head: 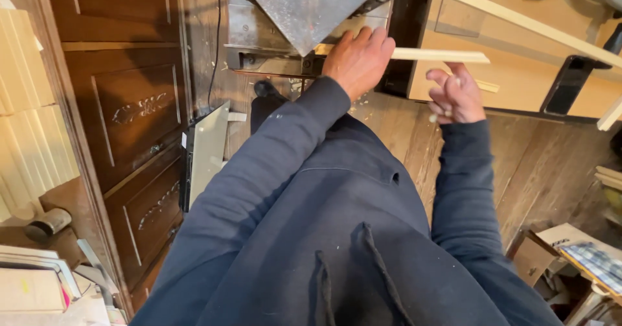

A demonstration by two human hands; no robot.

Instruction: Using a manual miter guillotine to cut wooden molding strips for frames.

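- The left hand (358,59) lay flat, fingers together, pressing a thin pale wooden strip (440,55) against the metal machine (304,15) at the top centre of the frame.
- The strip ran from under that hand to the right, its free end above the right hand.
- The right hand (457,94), just below the strip, was loosely curled with fingers bent, holding nothing clearly visible.
- A second pale strip (518,20) slanted across the upper right, over the light wood worktop (518,73).
- A dark carved wooden door (129,119) filled the left side.
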